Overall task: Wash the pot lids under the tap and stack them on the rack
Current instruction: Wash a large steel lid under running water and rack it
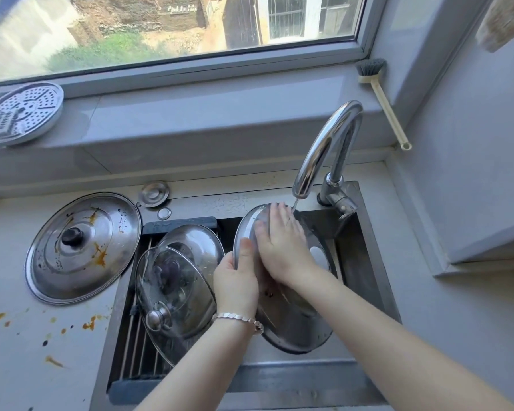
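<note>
Standing nearly on edge in the sink, the steel lid leans with its upper rim just under the spout of the tap, where a thin thread of water falls onto it. The left hand grips the lid's left rim, thumb laid over the near face and the other fingers hidden behind it. The right hand lies flat on that face, fingers straight and close together, pressing as if to rub. The lid looks like thin sheet steel: stiff, probably light for its breadth, and slick while wet, so a flat palm alone would likely let it slide. The rolled rim gives the surer hold, and a pinch there with the thumb across the edge suits it. Its knob is not visible, so I cannot tell whether it offers a handle on the far side. Just to the left, the rack spans the sink and carries a glass lid leaning against a second steel lid. The glass one is the fragile neighbour, so any metal rim set down beside it calls for a gentle landing. On the counter left of the sink lies a stained lid with a black knob and orange smears, apparently not yet washed.
</note>
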`<state>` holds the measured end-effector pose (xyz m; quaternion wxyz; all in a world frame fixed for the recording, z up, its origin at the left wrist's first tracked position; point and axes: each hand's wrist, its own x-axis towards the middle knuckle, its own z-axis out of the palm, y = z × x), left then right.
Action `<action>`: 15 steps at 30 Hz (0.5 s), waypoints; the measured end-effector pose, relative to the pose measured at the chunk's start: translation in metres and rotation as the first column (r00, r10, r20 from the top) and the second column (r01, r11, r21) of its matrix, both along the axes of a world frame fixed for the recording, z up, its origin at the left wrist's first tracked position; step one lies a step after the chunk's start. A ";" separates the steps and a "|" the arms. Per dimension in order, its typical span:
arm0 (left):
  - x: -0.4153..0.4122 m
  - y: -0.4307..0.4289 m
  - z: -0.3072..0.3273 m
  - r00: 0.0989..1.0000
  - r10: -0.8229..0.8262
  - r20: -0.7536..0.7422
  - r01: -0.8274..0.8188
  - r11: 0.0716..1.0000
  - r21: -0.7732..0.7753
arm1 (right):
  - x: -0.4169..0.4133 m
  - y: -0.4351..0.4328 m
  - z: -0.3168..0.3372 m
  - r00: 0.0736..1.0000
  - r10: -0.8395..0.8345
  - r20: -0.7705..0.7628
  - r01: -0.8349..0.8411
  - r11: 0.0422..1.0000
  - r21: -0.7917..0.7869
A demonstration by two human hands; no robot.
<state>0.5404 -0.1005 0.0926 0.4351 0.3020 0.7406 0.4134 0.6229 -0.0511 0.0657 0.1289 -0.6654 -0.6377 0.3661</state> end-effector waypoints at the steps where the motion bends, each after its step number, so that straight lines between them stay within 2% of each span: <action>1: 0.002 -0.003 0.001 0.999 -0.023 -0.039 0.024 1.000 0.019 | 0.003 0.012 -0.003 0.992 -0.123 -0.025 0.120 0.990 -0.072; 3: 0.006 -0.009 0.002 0.995 -0.046 -0.092 0.051 0.998 0.044 | 0.008 0.024 -0.002 0.954 -0.296 -0.042 0.282 0.938 -0.202; 4: 0.006 -0.010 0.002 0.994 -0.045 -0.100 0.051 0.997 0.052 | 0.007 0.020 0.001 0.957 -0.289 -0.028 0.276 0.937 -0.215; 7: 0.000 -0.002 0.002 0.999 0.032 -0.044 -0.029 0.997 0.068 | -0.014 -0.017 0.017 0.998 -0.013 -0.059 0.012 1.000 -0.017; 9: -0.002 0.004 0.004 0.998 0.058 -0.002 -0.058 0.994 0.093 | -0.017 -0.027 0.021 0.994 0.058 -0.090 -0.050 0.995 0.085; 10: -0.002 0.004 0.006 0.999 0.047 -0.023 -0.045 0.993 0.108 | -0.014 -0.018 0.016 0.997 0.027 -0.072 -0.021 0.997 0.077; 13: -0.001 -0.005 0.009 0.991 -0.049 -0.121 0.067 0.988 0.142 | 0.006 0.028 -0.001 0.965 -0.261 0.031 0.263 0.960 -0.099; 14: -0.002 -0.008 0.010 0.989 -0.066 -0.129 0.085 0.986 0.145 | 0.009 0.031 0.000 0.955 -0.291 0.065 0.297 0.946 -0.133; 15: -0.004 -0.009 0.009 0.990 -0.064 -0.130 0.081 0.987 0.139 | 0.006 0.026 0.001 0.966 -0.247 0.075 0.254 0.961 -0.109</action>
